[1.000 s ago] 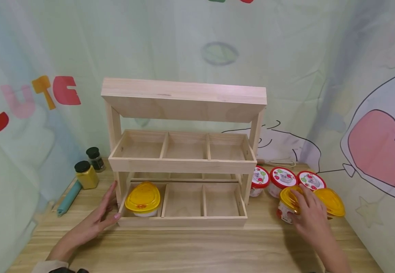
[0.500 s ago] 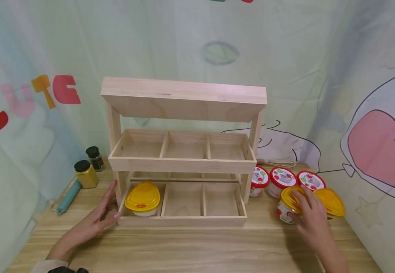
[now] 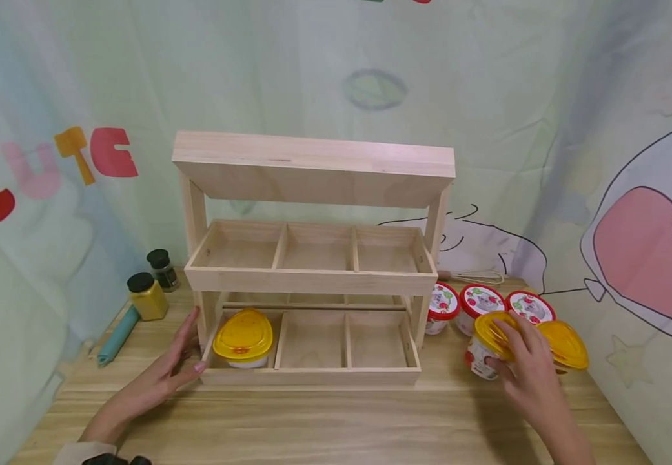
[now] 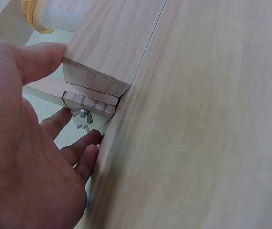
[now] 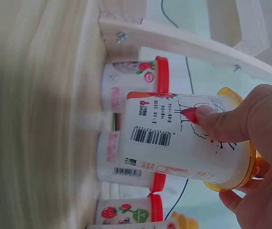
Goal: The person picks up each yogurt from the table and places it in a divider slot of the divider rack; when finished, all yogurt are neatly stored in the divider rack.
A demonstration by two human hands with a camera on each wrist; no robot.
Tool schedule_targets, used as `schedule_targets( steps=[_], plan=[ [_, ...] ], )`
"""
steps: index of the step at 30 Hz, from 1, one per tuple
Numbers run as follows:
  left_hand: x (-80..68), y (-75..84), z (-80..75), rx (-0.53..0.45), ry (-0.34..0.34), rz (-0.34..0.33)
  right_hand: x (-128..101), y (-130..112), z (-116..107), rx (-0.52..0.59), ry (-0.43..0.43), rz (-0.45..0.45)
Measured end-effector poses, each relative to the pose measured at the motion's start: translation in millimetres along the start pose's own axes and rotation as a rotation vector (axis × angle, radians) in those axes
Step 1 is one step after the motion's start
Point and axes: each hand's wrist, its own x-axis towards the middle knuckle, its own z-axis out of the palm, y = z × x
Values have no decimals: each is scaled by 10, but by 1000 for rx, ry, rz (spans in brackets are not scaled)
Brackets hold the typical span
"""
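Note:
My right hand holds a white yogurt cup by its yellow-lidded top, right of the shelf. In the right wrist view, the thumb lies on the printed side of this yogurt cup, which tilts, its base close over the table. My left hand touches the left end of the two-tier wooden shelf, fingers extended. The left wrist view has its thumb at the lower tray's corner and the fingers by the wing nuts. Another yellow-lidded cup stands in the lower tray's left compartment.
Red-lidded cups stand in a row at the right, with a second yellow-lidded cup beside my right hand. A whisk lies behind them. At the left are a yellow jar, a black-capped shaker and a teal roller.
My right hand has tilted the yogurt cup and brought it slightly up and to the left. The left hand stays against the shelf.

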Motion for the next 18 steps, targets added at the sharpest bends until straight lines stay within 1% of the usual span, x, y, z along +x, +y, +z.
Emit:
schedule_targets(
  steps=[5,12,18],
  plan=[
    [6,2,1,8,4,8,12,-114,-50,24,3,3],
    [4,7,-6,4,-5,-8,8,-276,-93,47,37,-41],
    [-5,2,0,12,0,-1,8,-395,-91,71,40,-58]
  ],
)
